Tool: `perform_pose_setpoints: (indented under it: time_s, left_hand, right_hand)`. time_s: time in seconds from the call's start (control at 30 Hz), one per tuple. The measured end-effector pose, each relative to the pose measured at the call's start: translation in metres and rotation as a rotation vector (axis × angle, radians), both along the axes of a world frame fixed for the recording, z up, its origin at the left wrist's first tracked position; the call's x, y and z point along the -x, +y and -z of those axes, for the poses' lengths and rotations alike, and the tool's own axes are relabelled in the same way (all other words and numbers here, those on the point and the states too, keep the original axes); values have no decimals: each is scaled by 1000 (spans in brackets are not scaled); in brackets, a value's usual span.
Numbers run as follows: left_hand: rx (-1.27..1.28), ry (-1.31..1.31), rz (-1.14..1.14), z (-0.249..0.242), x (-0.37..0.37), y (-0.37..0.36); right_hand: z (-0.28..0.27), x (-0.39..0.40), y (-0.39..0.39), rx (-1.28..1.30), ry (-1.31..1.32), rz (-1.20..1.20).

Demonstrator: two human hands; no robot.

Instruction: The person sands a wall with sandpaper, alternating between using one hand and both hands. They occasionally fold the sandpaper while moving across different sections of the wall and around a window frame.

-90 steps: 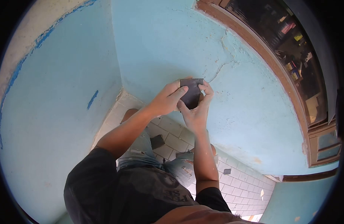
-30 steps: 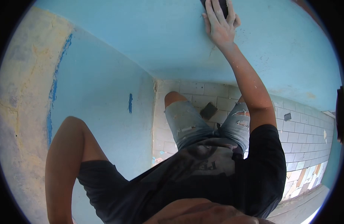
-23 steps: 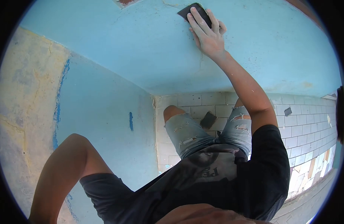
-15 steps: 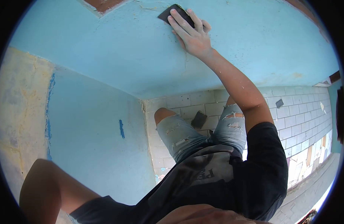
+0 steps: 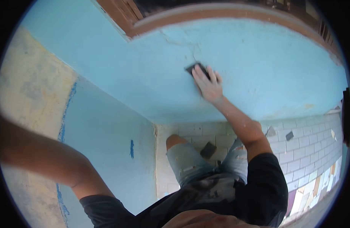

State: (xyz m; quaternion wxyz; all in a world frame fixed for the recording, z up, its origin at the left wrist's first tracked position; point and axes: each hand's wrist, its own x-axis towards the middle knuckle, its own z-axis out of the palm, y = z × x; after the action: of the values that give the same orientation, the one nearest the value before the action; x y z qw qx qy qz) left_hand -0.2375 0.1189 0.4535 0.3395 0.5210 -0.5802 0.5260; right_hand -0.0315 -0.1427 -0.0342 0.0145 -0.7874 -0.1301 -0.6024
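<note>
My right hand presses a dark, flat sheet against the light blue wall, with the fingers laid over it. One corner of the sheet sticks out to the left of the fingertips. Fine cracks run through the paint just above it. Of my left side only the raised arm shows, reaching to the left edge of the view; the left hand is out of sight.
A brown window frame borders the blue wall above. At the left is a bare yellowish wall patch. Dark pieces lie on the tiled floor around my legs and to the right.
The view has tilted up, so more of the window frame shows. My right hand with the sheet appears lower in the view. The left arm has risen at the left edge.
</note>
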Motion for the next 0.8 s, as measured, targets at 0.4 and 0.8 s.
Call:
perform_pose_setpoints:
  time_s: [0.4,0.8]
  left_hand:
    - [63,-160,-862,282,-283,15]
    - [-6,-117,-971,290,-272,21]
  right_hand:
    - [-61,-19,42,-13,-13,14]
    - [-84,-8,60,-132,131,93]
